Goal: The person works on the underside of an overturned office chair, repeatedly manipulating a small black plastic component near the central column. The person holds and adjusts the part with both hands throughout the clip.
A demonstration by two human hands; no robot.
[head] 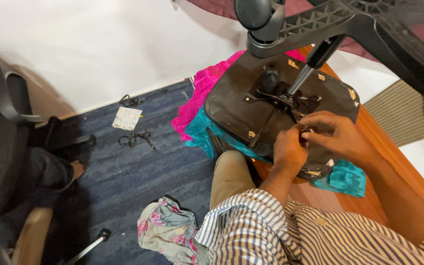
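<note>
Striped sleeve [251, 230] nearest; both hands [315, 140] pinch something unseen on upturned chair seat [231, 105], its column [307, 68] slanting up-right.

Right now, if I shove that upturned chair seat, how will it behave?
The upturned chair seat looks rigid and probably heavy, with its base towering above, so it may tip. The teal cloth beneath could let it slide.

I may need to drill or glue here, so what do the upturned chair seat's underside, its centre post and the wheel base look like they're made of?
Seat underside: looks like dark brown board or moulded ply, matte and scuffed, with chipped pale spots. Centre post: metal, a shiny silver rod entering a black sleeve. Wheel base: probably moulded black plastic, given its ribbed webbing. Both hands work at the black bracket, seemingly painted metal.
</note>
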